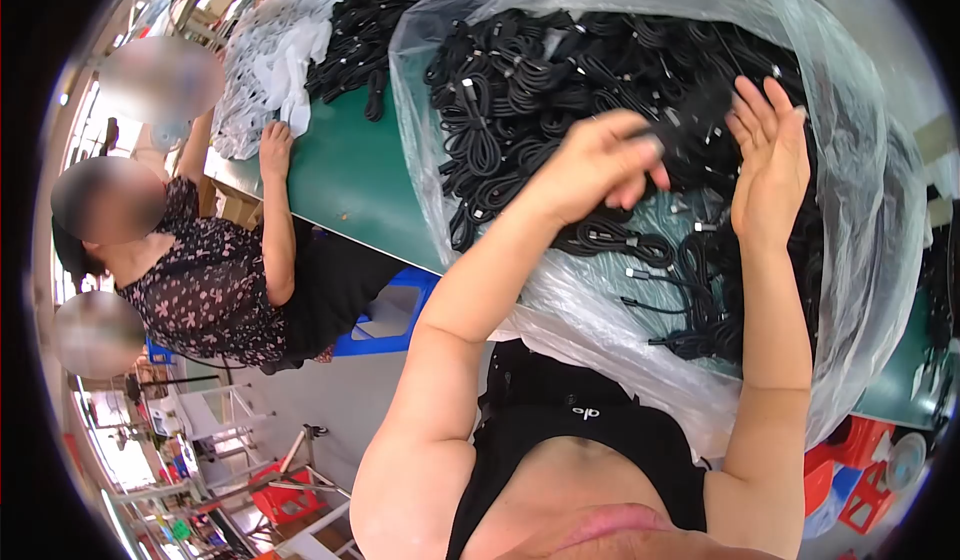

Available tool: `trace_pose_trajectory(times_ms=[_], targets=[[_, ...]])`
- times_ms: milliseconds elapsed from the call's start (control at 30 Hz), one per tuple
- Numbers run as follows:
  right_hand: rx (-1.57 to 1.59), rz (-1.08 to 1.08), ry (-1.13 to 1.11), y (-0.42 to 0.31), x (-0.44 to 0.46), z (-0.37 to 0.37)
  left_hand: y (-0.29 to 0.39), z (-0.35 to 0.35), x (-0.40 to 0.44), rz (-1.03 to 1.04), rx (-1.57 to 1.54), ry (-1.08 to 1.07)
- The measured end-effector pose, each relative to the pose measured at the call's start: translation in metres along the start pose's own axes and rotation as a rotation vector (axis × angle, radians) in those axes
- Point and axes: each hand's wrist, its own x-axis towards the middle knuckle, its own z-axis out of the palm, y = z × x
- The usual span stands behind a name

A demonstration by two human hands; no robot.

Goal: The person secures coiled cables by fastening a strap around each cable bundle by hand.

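My left hand (pixel 605 165) is closed, with thumb and fingers pinched around one end of a black cable bundle (pixel 695 120) that is smeared by motion. To the right of that bundle is my right hand (pixel 770 160), its fingers stretched out and nothing gripped in them. Both hands are over a large clear plastic bag (pixel 620 320) whose mouth lies wide open. Inside it is a heap of coiled black cables (pixel 520 65) with silver USB plugs. A few loose bundles (pixel 690 295) lie nearer to me on the bag's plastic.
The bag rests on a green tabletop (pixel 350 160). More black cables (pixel 365 30) and a pile of white bundles (pixel 265 60) lie at the far left. A co-worker in a floral top (pixel 215 280) sits there by a blue stool (pixel 385 315). Red stools (pixel 865 490) stand at the lower right.
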Motion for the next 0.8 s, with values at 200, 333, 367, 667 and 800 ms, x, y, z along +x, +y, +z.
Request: trace_pose_trajectory(times_ms=[200,333,367,667,800], targets=[[-0.167,0.001,-0.034,0.006,0.002,0.001,-0.001,-0.062,0.017,0.513,-0.564,0.187],[-0.461,0.105,-0.156,0.007,0.002,0.001,0.005,-0.078,0.013,0.535,-0.727,0.096],[-0.54,0.075,-0.172,0.007,0.003,-0.001,0.003,-0.08,0.014,0.522,-0.748,0.027],[-0.631,0.066,-0.05,-0.016,0.027,0.0,-0.018,-0.022,0.024,0.655,1.365,0.032],[-0.587,0.15,-0.228,-0.005,0.027,-0.004,-0.025,-0.012,0.023,0.531,1.637,0.089]])
